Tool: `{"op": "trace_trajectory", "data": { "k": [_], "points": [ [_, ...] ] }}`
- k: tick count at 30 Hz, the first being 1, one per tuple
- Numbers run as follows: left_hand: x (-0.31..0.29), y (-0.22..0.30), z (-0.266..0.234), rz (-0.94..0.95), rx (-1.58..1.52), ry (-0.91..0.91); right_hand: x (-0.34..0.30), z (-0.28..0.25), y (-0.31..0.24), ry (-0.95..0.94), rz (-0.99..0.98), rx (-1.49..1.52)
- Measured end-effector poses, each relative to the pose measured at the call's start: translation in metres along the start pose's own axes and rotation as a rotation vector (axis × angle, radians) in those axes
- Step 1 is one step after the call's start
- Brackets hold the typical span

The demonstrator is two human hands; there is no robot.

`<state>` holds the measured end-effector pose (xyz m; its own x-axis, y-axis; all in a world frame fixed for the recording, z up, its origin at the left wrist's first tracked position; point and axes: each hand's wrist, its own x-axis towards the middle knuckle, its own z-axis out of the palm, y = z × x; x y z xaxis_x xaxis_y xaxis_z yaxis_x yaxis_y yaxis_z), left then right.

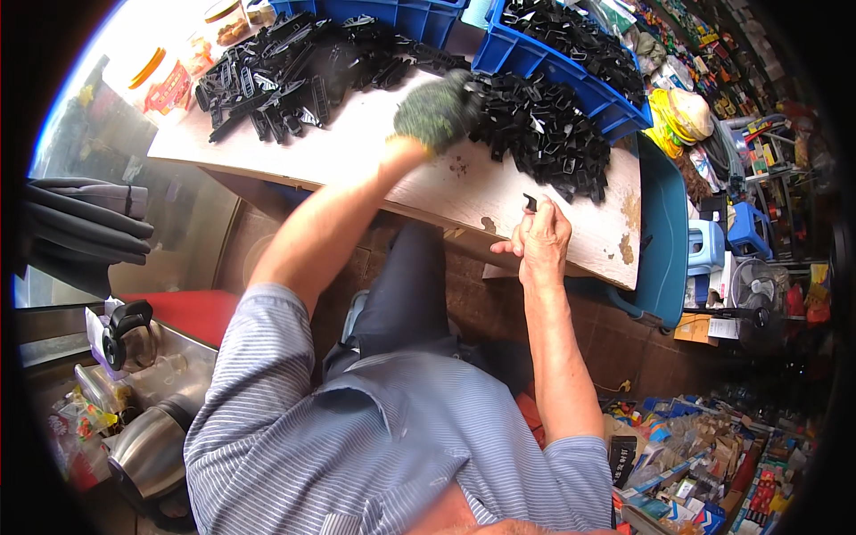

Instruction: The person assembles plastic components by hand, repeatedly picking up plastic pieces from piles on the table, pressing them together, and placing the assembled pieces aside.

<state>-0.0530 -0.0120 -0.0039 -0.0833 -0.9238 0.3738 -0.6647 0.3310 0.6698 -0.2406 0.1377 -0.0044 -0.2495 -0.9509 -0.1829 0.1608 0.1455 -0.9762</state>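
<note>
In my head view, the only one I have, the pale tabletop [459, 189] spans the upper half, bare and worn in patches toward its near edge. The right hand [546, 242] is bare and sits between 2 and 3 o'clock of centre, over that near edge. Its thumb and forefinger are closed on a small black piece [530, 203], held up at 2 o'clock, clear of the wood; I see the other fingers stretched out to the left.

The left hand [433, 114], in a dark green glove, is at 12 o'clock. It is blurred, so I cannot tell whether its fingers are open or closed, or whether they touch the right heap [553, 134] just beside them. That heap is made of small black pieces and lies at 1 o'clock.

At 11 o'clock I have the left heap [276, 80], of longer black parts, loosely strewn. Behind the right heap, also toward 1 o'clock, stands a blue crate [505, 53] full of black parts; a second crate [410, 20] is cut off by the upper rim near 12. A jar [165, 89] with an orange lid is at 10 o'clock, beyond the left heap. At 3 o'clock a teal bin [664, 227] stands against the tabletop's right end.
</note>
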Motion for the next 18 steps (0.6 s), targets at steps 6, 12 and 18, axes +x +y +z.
{"op": "trace_trajectory", "data": {
  "k": [6,12,18],
  "points": [
    [0.038,-0.029,-0.021,0.056,0.428,-0.124,0.004,0.001,-0.001,0.064,0.046,0.046],
    [0.001,-0.024,-0.022,0.149,0.435,-0.045,0.004,0.0,-0.003,0.061,0.019,0.036],
    [-0.014,-0.033,-0.032,0.055,0.296,0.031,0.001,0.003,-0.006,0.056,0.042,0.076]
  ]
}}
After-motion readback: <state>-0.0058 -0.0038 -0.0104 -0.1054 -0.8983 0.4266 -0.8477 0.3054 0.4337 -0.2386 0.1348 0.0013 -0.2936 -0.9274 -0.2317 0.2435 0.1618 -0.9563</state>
